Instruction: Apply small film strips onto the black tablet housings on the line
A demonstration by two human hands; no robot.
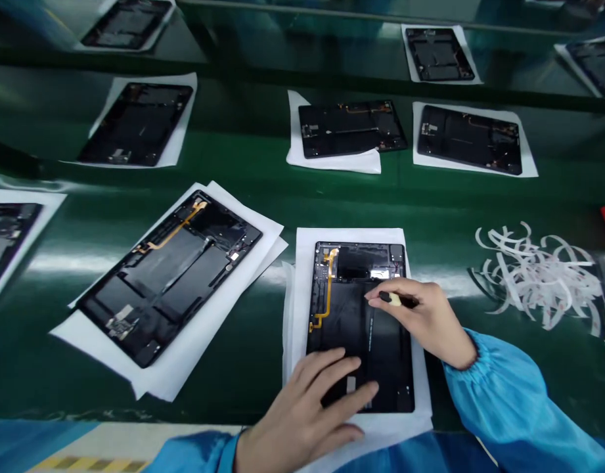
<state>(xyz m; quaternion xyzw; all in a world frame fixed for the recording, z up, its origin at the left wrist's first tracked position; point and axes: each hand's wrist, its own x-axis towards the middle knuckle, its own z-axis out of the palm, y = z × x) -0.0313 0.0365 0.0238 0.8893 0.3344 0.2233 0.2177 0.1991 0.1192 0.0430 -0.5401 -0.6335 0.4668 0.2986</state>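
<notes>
An opened black tablet (351, 309) with an orange flex cable lies on a white sheet (302, 289) in front of me on the green belt. My left hand (302, 414) rests flat on the tablet's near left corner, fingers spread. My right hand (423, 318) hovers over the tablet's upper right part and pinches a small dark tool with a pale tip (388, 299), its tip pointing left over the tablet's middle. Both arms wear blue sleeves.
A second opened tablet (169, 276) lies tilted on white sheets to the left. Several more tablets on sheets sit farther back, such as one (351, 128) at centre and one (470, 138) at right. A heap of white peeled strips (538, 276) lies at right.
</notes>
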